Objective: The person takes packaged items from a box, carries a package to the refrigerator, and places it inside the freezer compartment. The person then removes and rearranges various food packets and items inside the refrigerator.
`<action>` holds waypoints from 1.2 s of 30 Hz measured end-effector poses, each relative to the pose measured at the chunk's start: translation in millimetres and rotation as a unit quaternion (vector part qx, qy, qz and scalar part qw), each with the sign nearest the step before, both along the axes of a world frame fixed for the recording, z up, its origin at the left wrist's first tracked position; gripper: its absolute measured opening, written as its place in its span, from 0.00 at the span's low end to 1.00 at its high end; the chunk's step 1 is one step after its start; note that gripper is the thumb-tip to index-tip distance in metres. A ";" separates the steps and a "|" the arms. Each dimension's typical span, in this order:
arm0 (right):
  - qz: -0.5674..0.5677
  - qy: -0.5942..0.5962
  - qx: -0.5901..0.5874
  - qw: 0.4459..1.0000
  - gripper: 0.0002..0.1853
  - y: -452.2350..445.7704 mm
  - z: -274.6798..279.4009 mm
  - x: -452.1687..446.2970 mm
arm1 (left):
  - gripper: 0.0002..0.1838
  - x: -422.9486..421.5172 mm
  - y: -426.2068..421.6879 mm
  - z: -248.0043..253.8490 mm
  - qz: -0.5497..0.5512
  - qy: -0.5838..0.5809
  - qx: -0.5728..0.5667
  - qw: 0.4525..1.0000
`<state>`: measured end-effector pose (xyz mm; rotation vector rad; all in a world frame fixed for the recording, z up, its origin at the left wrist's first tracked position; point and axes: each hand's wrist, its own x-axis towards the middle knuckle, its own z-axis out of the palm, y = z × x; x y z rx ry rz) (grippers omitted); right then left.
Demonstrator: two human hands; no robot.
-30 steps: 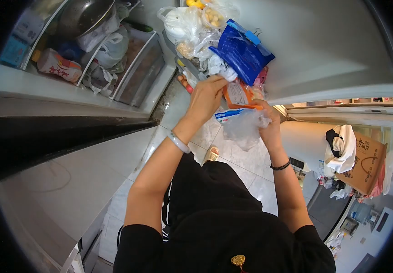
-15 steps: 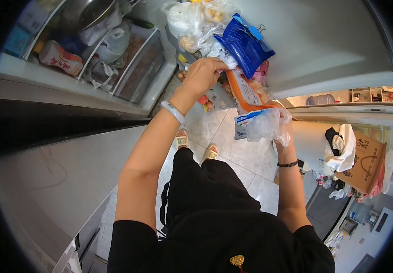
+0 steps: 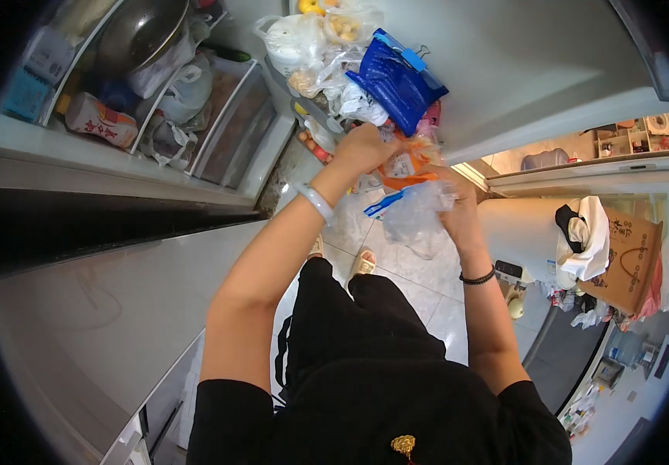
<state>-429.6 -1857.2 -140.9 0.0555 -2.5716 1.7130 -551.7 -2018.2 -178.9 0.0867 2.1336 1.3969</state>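
Note:
At the open fridge door, my left hand (image 3: 365,147) is closed at the upper edge of an orange packet (image 3: 403,164) with a white label; its fingertips are partly hidden. My right hand (image 3: 460,203) grips a crumpled clear plastic bag (image 3: 418,221), which hangs below the packet. The fingers of that hand also reach to the packet's lower right edge. A blue and white edge (image 3: 385,203) shows at the bag's left. Just above both hands, a dark blue pouch (image 3: 398,84) is held closed by a binder clip (image 3: 422,53).
White plastic bags (image 3: 294,43) and yellow fruit (image 3: 311,6) fill the door shelf. To the left, fridge shelves hold a metal pan (image 3: 144,35), a red and white package (image 3: 102,118) and a drawer (image 3: 230,128). A cardboard box (image 3: 625,260) stands at right.
My right hand has moved up and left toward the orange packet, bringing the clear bag along. The packet looks more crumpled and less of it shows. My left hand has shifted slightly down.

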 end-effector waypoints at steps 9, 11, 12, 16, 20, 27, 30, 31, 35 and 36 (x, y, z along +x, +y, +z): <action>-0.046 0.001 -0.054 0.997 0.27 5.4 7.4 30.1 | 0.12 -25.6 4.6 -47.9 0.111 -0.012 0.087 0.990; -0.067 0.014 -0.092 0.993 0.27 21.6 6.0 39.7 | 0.10 -29.9 -0.8 -28.3 0.099 -0.062 0.096 0.988; -0.072 -0.011 -0.145 0.987 0.27 29.3 4.4 44.0 | 0.09 -30.9 -1.8 -22.0 0.089 -0.114 0.108 0.984; -0.081 -0.044 -0.198 0.976 0.24 34.6 0.0 47.6 | 0.08 -20.4 1.5 -1.1 0.068 -0.075 0.109 0.989; -0.099 -0.069 -0.227 0.966 0.20 37.3 -19.3 37.5 | 0.09 -12.7 8.9 -5.5 0.096 -0.122 0.170 0.973; -0.134 -0.090 -0.229 0.960 0.06 57.8 -82.8 45.2 | 0.19 -3.8 -19.0 -17.9 0.132 -0.177 0.266 0.938; -0.119 -0.088 -0.284 0.947 0.05 62.9 -65.7 48.9 | 0.23 10.9 -26.3 3.1 0.140 -0.216 0.301 0.918; -0.093 -0.092 -0.281 0.951 0.07 63.9 -62.4 47.6 | 0.25 10.9 -30.3 -1.3 0.129 -0.235 0.293 0.918; 0.036 -0.091 -0.230 0.968 0.13 46.3 -24.1 23.3 | 0.28 13.6 -36.3 -0.9 0.122 -0.240 0.325 0.907; 0.040 -0.089 -0.230 0.968 0.13 34.0 -10.1 12.6 | 0.28 8.3 -38.6 0.8 0.106 -0.235 0.311 0.915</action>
